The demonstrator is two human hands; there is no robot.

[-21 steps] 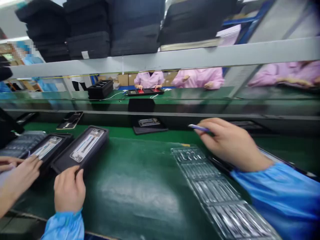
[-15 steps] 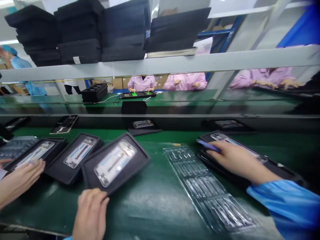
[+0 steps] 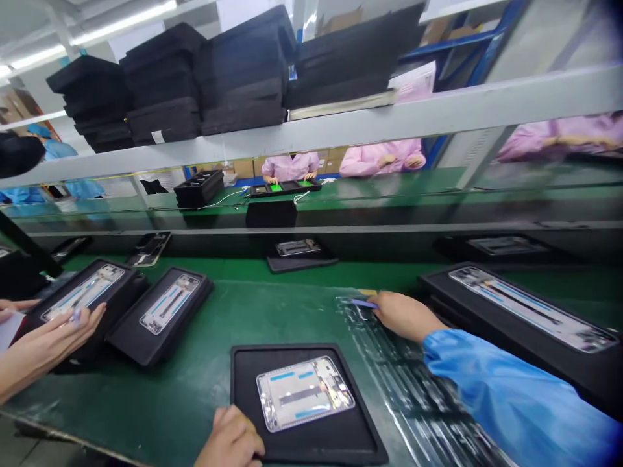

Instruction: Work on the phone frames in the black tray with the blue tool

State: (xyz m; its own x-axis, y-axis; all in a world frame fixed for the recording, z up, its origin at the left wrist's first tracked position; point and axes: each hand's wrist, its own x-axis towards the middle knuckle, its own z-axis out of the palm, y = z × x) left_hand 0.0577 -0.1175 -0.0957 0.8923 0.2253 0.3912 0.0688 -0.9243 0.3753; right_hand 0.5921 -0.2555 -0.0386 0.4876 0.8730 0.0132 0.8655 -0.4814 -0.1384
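A black tray lies flat on the green bench near the front edge, with a silver phone frame bearing blue strips inside it. My left hand is closed on the tray's left edge. Further right, my right hand, in a blue sleeve, pinches a thin purple tool. Its tip is over the top end of a clear plastic blister sheet with several long slots. To the right of that sheet is a stack of black trays with another phone frame on top.
Another person's hands are at a tray stack on the far left. A tray with a phone frame sits beside it. A grey shelf crosses above, loaded with black foam stacks. People in pink work behind.
My left hand has brought its tray rightward and down, turned and flat on the bench. My right hand has moved left with the tool, from the right tray stack to the blister sheet.
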